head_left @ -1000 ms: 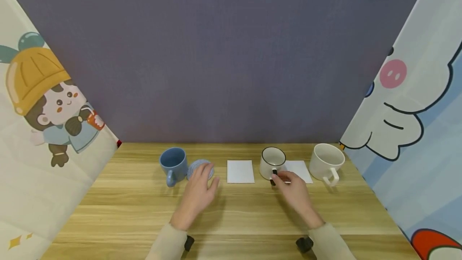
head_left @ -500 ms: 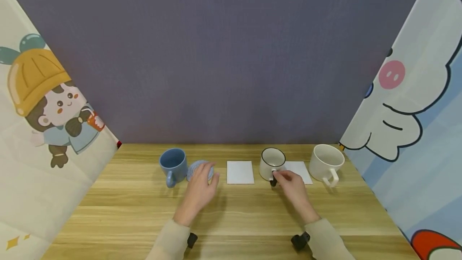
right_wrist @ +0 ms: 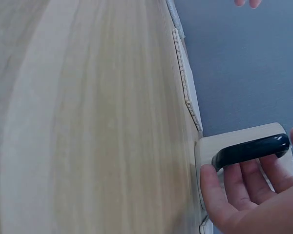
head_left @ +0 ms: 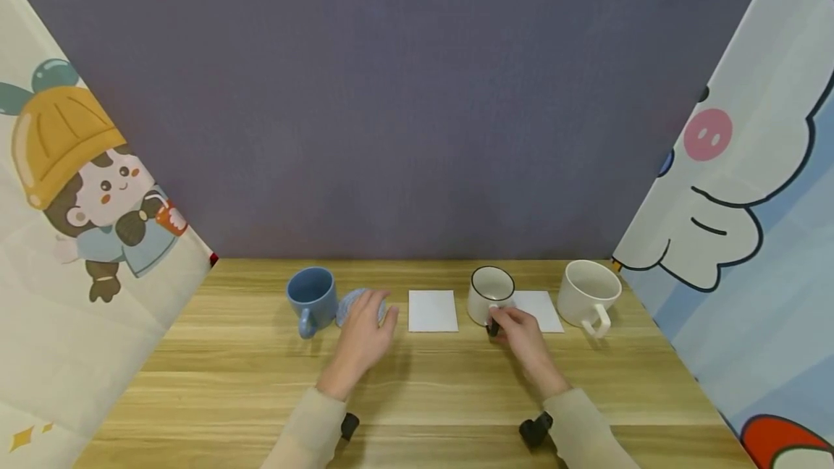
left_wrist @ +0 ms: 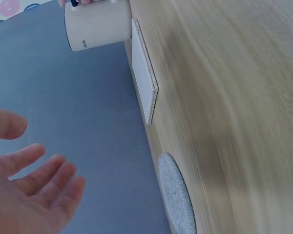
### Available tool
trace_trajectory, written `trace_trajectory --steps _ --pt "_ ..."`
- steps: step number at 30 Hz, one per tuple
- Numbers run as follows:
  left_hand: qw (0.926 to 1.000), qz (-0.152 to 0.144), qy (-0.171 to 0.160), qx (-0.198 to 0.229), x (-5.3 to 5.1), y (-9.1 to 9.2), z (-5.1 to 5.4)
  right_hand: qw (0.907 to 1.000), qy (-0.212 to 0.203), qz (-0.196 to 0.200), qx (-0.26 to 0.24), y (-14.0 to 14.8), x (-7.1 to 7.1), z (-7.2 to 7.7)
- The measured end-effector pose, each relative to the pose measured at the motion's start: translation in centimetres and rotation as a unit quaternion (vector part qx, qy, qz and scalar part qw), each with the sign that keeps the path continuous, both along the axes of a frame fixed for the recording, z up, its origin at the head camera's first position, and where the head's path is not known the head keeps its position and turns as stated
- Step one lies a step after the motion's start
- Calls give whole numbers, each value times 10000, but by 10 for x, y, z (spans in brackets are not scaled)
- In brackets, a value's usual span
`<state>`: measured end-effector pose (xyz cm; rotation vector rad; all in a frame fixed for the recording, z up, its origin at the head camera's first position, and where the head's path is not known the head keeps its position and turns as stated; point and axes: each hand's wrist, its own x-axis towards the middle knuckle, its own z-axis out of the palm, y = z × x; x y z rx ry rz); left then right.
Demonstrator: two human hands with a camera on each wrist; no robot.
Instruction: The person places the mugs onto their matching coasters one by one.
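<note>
A white mug with a black rim [head_left: 482, 305] stands upright between two white square coasters. My right hand [head_left: 526, 342] is at its black handle [right_wrist: 251, 150]; in the right wrist view the fingers curl behind the handle and the thumb is near its upper end. Farther left, my left hand [head_left: 363, 335] hovers over the near side of a round grey-blue coaster [head_left: 348, 305], partly covering it in the head view. In the left wrist view its loosely bent fingers hold nothing and stay apart from the coaster. The middle square coaster [head_left: 433, 311] lies between the hands.
A blue mug [head_left: 314, 302] stands left of the round coaster. At the far right is a plain white mug [head_left: 583, 299], beside the other square coaster [head_left: 542, 310]. A grey panel [head_left: 417, 107] rises behind the wooden table [head_left: 430, 389].
My right hand's fingers have closed in on the black handle, and its wrist has shifted slightly left. The mugs and coasters stay in place; the left hand has hardly moved.
</note>
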<state>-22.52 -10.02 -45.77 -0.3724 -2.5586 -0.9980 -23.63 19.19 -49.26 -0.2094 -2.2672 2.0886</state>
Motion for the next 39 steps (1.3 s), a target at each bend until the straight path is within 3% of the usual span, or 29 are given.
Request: trace_trajectory --steps 15,26,36,39 --pt "10000 -36 -50 -78 -9 7 3 9982 -84 94 -589 -7 -11 -4" --pt "9996 -95 -220 -130 -19 12 3 9991 -200 54 -366 -7 -13 -4" --pt "9994 -88 -218 -238 -30 17 -2 9992 -168 -36 -348 -10 -12 -4" --pt "9993 -60 -277 -261 -33 18 -4 9993 -149 9 -329 -12 -8 3"
